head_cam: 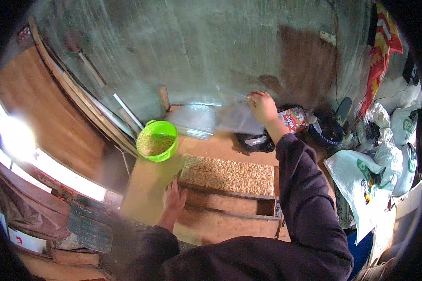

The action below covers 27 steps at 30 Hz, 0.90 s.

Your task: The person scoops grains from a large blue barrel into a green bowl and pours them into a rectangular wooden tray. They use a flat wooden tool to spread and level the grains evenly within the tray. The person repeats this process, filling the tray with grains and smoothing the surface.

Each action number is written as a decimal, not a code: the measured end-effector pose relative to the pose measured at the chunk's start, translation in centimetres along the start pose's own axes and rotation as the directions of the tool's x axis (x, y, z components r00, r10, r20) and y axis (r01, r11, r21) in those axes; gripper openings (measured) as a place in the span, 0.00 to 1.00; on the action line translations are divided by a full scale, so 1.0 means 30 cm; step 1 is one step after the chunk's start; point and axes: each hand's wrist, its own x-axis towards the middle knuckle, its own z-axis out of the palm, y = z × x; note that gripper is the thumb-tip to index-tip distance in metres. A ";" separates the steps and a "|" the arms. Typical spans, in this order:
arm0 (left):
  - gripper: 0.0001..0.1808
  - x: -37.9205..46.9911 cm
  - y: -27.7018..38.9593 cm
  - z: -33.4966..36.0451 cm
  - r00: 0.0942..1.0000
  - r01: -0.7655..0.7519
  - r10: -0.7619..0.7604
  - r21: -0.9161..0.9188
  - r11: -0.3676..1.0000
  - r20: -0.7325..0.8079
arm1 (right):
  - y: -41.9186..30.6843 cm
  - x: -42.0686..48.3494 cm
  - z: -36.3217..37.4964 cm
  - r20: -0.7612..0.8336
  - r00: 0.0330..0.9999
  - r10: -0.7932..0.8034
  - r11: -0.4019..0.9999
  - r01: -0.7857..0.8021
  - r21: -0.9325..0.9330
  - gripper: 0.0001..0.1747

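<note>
My right hand point(262, 107) is raised beyond the work table, its fingers pinched on the edge of a clear plastic sheet point(240, 117) that hangs blurred below it. My left hand point(174, 198) lies at the left end of a shallow wooden frame point(232, 210), fingers extended; whether it presses on the frame is unclear. A flat slab of pale grains or nut pieces point(228, 174) fills the frame's far part. The near part shows bare wood. Behind it, a stack of clear plastic sheets point(191, 119) rests near the wall.
A green plastic basin point(167, 154) of similar grains stands at the table's point(140, 193) back left. Dark plastic bags point(255, 142) and a printed Vape packet point(293, 120) lie at the back right. White plastic bags point(358, 175) crowd the right side. Wooden boards point(77, 95) lean at left.
</note>
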 end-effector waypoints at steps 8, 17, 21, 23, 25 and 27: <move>0.43 0.098 0.031 -0.030 0.843 -0.390 0.217 -0.281 0.877 -0.493 | -0.283 0.113 -0.403 0.139 0.988 0.062 0.929 -0.108 0.355 0.12; 0.27 0.336 0.527 -0.290 0.865 -0.403 0.413 -0.886 0.232 -0.285 | -0.506 0.028 -0.729 0.194 0.795 0.575 0.629 -0.581 0.516 0.11; 0.08 0.255 0.558 -0.306 0.840 -0.033 0.541 -0.993 0.116 0.036 | -0.464 -0.184 -0.802 -0.177 0.718 0.673 0.718 -0.577 0.390 0.10; 0.07 0.201 0.547 -0.347 0.844 -0.168 0.536 -0.935 0.313 0.028 | -0.468 -0.341 -0.823 -0.325 0.835 0.444 0.858 -0.501 -0.114 0.11; 0.07 0.162 0.543 -0.398 0.793 -0.327 0.609 -0.858 0.397 -0.020 | -0.548 -0.466 -0.835 -0.232 0.797 0.558 0.770 -0.601 -0.214 0.24; 0.07 0.144 0.547 -0.425 0.660 -0.497 0.746 -0.794 0.350 -0.085 | -0.594 -0.574 -0.807 -0.276 0.858 0.433 0.742 -0.513 -0.432 0.33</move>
